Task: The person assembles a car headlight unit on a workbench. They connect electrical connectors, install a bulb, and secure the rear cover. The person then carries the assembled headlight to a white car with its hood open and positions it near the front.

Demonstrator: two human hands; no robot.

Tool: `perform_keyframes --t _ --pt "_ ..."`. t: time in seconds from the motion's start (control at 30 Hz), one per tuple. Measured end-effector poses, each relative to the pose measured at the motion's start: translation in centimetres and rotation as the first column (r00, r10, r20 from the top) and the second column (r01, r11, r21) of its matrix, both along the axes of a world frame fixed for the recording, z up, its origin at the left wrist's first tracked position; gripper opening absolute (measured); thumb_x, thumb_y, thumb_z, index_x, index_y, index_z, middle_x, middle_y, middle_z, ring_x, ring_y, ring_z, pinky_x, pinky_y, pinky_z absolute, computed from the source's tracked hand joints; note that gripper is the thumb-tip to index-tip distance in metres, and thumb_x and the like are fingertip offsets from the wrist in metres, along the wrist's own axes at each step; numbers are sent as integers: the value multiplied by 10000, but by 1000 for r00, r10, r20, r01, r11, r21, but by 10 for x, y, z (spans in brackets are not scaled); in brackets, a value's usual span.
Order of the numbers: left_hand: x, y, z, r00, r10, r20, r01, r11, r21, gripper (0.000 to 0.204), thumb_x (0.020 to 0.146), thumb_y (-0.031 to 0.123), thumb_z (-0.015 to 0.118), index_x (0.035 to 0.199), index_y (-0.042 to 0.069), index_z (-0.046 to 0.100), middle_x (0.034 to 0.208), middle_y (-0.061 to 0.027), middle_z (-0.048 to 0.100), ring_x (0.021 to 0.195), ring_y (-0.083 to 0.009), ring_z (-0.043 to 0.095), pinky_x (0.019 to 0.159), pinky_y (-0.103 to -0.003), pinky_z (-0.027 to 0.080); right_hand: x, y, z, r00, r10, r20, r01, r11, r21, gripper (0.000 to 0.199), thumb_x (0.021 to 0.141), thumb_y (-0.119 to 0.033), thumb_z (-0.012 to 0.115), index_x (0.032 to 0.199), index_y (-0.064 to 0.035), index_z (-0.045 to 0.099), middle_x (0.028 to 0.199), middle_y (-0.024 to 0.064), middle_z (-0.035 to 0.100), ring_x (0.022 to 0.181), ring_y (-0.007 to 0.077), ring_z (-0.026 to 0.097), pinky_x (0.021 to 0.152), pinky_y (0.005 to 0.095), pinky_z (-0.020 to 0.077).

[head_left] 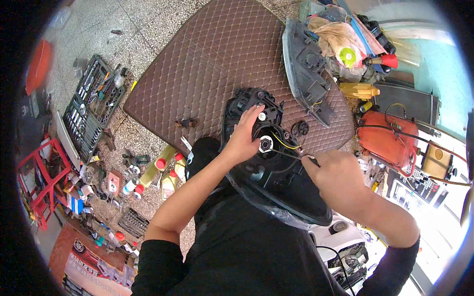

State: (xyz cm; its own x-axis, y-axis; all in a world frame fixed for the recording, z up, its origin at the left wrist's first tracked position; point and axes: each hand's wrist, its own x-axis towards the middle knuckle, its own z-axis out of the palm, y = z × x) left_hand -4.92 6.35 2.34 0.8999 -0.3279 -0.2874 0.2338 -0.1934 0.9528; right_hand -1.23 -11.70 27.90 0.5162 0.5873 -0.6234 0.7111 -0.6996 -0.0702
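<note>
Quilted brown matting beyond, my spread left hand steadies the headlamp housing while my right hand, clamped on a slim tool, should press gently beside the white ring.

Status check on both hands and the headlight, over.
Left hand resting open on black headlight housing. Right hand closed around thin metal tool, tip by white-ringed socket. Yellow wire loops close beside tool, possibly in the way.

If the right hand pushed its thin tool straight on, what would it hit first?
Most likely the white-ringed socket in the black lamp housing: the thin tool in the right hand points at it and its tip seems right there, though depth is unclear.
</note>
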Motion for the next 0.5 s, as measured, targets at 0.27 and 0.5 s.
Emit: perform_keyframes --t 0.27,0.5 --pt "-1 -2 0 999 -18 31 17 999 40 940 757 -119 678 1595 122 327 1649 -222 316 1565 -383 262 1280 -422 236 -6 2 0 989 -143 23 143 990 21 152 772 -66 682 916 -21 699 867 149 716 828 300 734 693 401 587" --pt "-4 -3 -3 999 -18 33 17 1000 20 942 758 -121 680 1596 121 325 1650 -224 315 1567 -381 259 1280 -424 233 -12 2 -3 959 -283 -3 284 959 1 175 740 -35 690 912 -32 722 793 178 710 794 350 734 694 458 586"
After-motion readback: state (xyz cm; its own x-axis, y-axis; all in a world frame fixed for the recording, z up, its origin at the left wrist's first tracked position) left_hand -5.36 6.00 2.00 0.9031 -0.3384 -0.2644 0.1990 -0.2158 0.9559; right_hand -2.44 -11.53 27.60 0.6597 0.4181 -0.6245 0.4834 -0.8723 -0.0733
